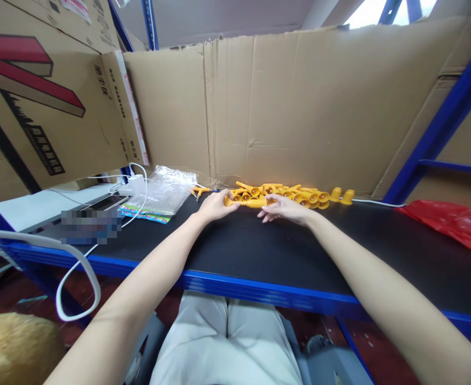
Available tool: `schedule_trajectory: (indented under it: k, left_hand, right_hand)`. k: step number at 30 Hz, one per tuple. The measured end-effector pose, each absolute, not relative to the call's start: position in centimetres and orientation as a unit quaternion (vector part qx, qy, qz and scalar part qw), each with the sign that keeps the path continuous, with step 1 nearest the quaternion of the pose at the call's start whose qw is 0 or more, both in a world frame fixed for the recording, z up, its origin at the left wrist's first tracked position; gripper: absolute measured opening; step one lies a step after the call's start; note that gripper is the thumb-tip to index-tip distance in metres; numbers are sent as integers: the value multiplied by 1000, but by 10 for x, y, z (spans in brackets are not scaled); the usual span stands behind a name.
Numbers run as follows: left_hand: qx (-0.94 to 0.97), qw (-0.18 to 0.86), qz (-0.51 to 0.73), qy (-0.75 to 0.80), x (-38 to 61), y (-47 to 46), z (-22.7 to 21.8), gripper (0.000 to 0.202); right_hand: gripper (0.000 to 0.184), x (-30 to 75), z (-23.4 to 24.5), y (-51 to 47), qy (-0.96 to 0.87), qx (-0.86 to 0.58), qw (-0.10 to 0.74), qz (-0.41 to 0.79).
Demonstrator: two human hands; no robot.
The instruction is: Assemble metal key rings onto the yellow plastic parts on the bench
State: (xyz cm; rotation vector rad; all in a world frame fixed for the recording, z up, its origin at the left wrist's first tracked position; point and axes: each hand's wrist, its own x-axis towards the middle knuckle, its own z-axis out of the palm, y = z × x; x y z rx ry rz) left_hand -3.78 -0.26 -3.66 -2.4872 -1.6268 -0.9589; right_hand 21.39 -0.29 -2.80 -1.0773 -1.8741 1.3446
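Observation:
At the front of a heap of yellow plastic pieces point(283, 191), my left hand point(216, 206) closes its thumb and fingers around the cup-shaped end of a yellow plastic piece point(228, 201). My right hand point(285, 208) pinches the right end of a yellow plastic piece point(256, 203) with thumb and forefinger, its other fingers loosely apart. Whether both hands hold one and the same piece I cannot tell. Many heaped pieces have a flared cup and a thin stem. Two yellow cups point(341, 195) stand at the heap's right end.
A black tabletop point(259, 246) has a blue metal front edge point(251, 286). Cardboard point(299, 107) walls the back. To the left lie clear plastic bags point(165, 192), a phone point(107, 203) and a white cable point(94, 272). A red plastic bag point(452, 222) lies right.

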Motion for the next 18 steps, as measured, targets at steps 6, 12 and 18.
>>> schedule_trajectory:
  k: [6, 12, 18]
  left_hand:
    - [-799, -9, -315, -512, -38, -3, -36, 39]
    - [-790, 12, -313, -527, -36, 1, -37, 35]
    - [-782, 16, -302, -545, -33, -2, -35, 32]
  right_hand:
    - [28, 209, -26, -5, -690, -427, 292, 506]
    - [30, 207, -28, -4, -683, -430, 299, 510]
    - [38, 212, -29, -3, -684, -398, 307, 528]
